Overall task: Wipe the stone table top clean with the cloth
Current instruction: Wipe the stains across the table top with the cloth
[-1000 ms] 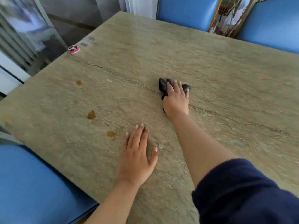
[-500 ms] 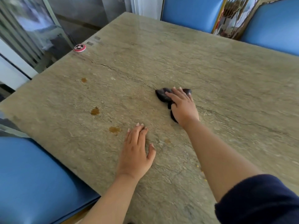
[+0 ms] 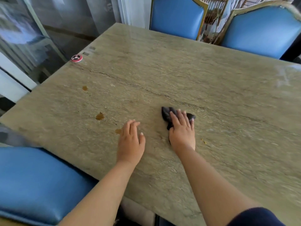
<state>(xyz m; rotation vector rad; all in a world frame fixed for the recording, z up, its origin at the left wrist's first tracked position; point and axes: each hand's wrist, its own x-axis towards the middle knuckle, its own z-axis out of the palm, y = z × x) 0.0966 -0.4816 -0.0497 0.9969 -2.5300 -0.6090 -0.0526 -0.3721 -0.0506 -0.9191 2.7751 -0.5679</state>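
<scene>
1. Head view: the stone table top [image 3: 203,82] is big, greenish-tan w/ wavy lines & a long dark crack across the middle.
2. The cloth [image 3: 167,114] is small, dark, almost black, all scrunched up. It lies near the middle of the table, just on the near side of the crack.
3. The right hand [image 3: 181,131] lies flat on top of the cloth, fingers spread & pressing it down on the stone. It is not a closed fist; bits of cloth stick out past the fingertips & at the left side of the hand.
4. The left hand [image 3: 131,141] rests palm down on the bare stone, just beside the right hand. It is loose & grasps nothing.
5. Three brown spots [image 3: 99,116] sit on the stone left of the hands. One touches the left hand's edge.
6. A round red & white disc [image 3: 76,58] sits at the far left edge.
7. Blue chairs [image 3: 176,17] stand at the far side; another is at the near left.
8. A dark blue sleeve [image 3: 254,217] shows at the bottom right.
</scene>
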